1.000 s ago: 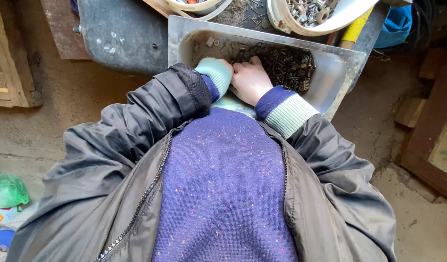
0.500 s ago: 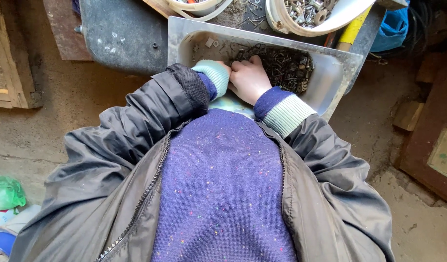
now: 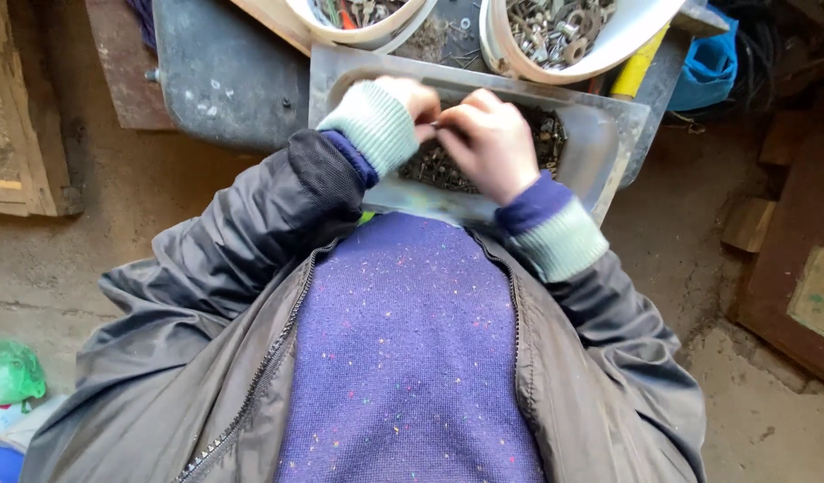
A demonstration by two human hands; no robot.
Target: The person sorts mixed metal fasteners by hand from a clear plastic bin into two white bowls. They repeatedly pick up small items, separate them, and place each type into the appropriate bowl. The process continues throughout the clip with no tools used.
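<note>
A grey metal tray (image 3: pixel 609 134) holds a heap of small dark screws and nails (image 3: pixel 546 134). Both my hands are over it. My left hand (image 3: pixel 412 98), mostly covered by a pale green cuff, meets my right hand (image 3: pixel 488 139) above the heap. Between their fingertips is a small dark metal piece (image 3: pixel 437 125), pinched from both sides. It is too small and blurred to tell its kind. My purple sweater and grey jacket fill the lower view.
Behind the tray stand two white tubs, one (image 3: pixel 358 22) with mixed hardware and one (image 3: pixel 573 36) with nuts and washers. A grey metal plate (image 3: pixel 224 80) lies to the left, a blue cloth (image 3: pixel 707 67) to the right, wooden frames (image 3: pixel 18 116) on both sides, a green bag (image 3: pixel 9 371) on the floor.
My hands rose from digging in the heap and came together above it, fingertips now pinching a small metal piece. The view has tilted slightly.
</note>
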